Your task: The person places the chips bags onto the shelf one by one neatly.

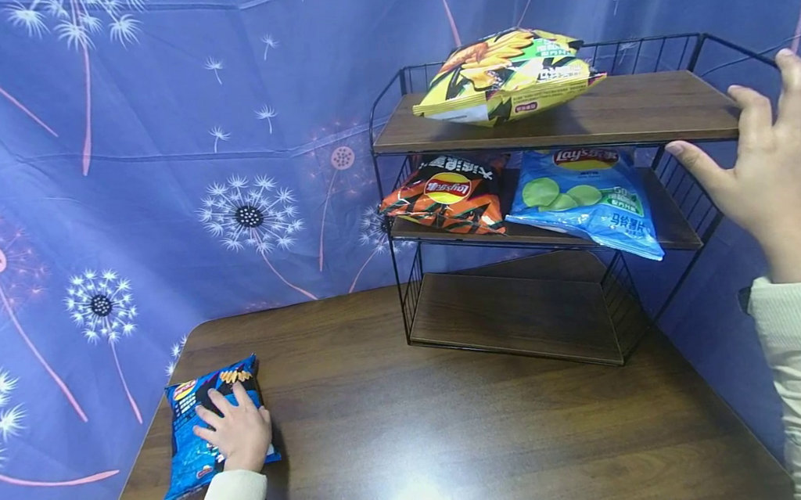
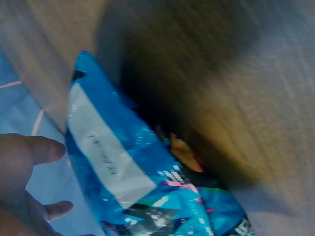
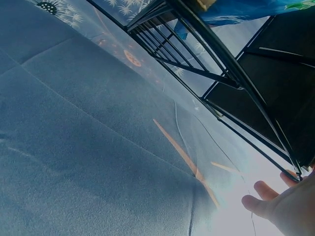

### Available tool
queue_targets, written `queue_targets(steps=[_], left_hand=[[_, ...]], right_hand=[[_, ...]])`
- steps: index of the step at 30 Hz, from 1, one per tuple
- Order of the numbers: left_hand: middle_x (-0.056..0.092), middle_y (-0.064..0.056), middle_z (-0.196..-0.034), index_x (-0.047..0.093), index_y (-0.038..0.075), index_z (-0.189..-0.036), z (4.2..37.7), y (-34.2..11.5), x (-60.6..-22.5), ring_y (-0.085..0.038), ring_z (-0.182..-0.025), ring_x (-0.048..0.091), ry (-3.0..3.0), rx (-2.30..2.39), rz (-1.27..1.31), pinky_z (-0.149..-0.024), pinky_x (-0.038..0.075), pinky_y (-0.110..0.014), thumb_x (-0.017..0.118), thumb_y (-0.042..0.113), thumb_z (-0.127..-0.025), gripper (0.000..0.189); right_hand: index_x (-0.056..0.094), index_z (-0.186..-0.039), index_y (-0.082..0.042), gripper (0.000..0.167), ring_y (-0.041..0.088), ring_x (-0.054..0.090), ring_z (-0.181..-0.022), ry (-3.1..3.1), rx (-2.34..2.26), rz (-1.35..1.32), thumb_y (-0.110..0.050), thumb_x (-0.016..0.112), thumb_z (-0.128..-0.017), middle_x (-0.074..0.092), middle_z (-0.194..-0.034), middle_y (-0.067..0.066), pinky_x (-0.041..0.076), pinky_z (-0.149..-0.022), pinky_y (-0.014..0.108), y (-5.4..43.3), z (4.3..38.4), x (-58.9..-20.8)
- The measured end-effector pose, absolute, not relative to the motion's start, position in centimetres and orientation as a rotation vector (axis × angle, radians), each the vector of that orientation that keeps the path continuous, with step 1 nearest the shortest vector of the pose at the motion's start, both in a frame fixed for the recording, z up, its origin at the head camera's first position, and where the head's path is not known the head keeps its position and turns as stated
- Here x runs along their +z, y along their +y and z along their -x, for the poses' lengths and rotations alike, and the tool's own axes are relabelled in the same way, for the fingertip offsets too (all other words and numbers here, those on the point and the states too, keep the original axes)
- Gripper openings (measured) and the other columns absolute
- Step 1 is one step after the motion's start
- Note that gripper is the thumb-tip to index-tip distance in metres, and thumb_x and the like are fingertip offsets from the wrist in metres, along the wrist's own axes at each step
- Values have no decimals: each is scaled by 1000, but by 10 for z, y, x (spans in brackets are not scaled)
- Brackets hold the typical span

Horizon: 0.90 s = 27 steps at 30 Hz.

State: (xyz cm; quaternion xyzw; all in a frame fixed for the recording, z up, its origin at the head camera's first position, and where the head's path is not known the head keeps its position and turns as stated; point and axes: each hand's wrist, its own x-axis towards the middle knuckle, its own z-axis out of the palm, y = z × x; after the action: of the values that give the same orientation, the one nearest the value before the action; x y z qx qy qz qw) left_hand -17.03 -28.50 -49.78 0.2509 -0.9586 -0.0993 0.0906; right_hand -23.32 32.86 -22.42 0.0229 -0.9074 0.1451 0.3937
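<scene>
My left hand (image 1: 240, 431) lies over a blue bag of Lay's chips (image 1: 188, 443) at the left of the table, its fingers spread across the front of the bag. In the left wrist view, the bag's pale label strip (image 2: 108, 152) shows beside the thumb. My right hand (image 1: 781, 145) is raised at the right end of the black wire rack's top shelf (image 1: 650, 105). Its thumb is at the shelf's front corner and its fingers spread up along the side rail. The right wrist view shows fingertips (image 3: 266, 190) right by the frame's corner.
A yellow chip bag (image 1: 507, 81) sits on the top shelf. An orange-red Lay's bag (image 1: 449, 195) and a light blue one (image 1: 587, 196) occupy the middle shelf, the latter jutting past the front edge. Below is the bottom shelf (image 1: 512, 316). Blue dandelion-print cloth (image 1: 306, 132) hangs behind the wooden table (image 1: 357, 410).
</scene>
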Motion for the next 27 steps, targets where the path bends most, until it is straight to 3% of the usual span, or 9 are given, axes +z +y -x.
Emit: queue_targets(steps=[8,18,27], left_hand=[[-4,-40,-142,14,-6,-140,166,-292,-503,-66,-124,-4,-2936,-323,-866,-95,4,-75,58,27,-86,77],[-15,-40,-141,-2,-1,-144,165,-291,-508,-68,-121,-8,-3020,-319,-906,-94,0,-76,68,32,-80,100],[-10,-42,-140,2,-2,-144,167,-290,-506,-70,-120,-4,-2994,-337,-887,-93,2,-77,68,26,-79,97]], right_hand=[[28,-139,2,104,30,-2,-138,-2306,369,-54,-80,29,-75,-2,-153,3,-3,-110,53,329,233,-224],[30,-138,3,107,32,-1,-138,-2293,353,-70,-82,28,-73,0,-153,5,-3,-109,54,329,233,-224],[28,-139,2,106,31,-3,-138,-2317,345,-44,-82,27,-74,-2,-153,4,-3,-109,55,329,233,-223]])
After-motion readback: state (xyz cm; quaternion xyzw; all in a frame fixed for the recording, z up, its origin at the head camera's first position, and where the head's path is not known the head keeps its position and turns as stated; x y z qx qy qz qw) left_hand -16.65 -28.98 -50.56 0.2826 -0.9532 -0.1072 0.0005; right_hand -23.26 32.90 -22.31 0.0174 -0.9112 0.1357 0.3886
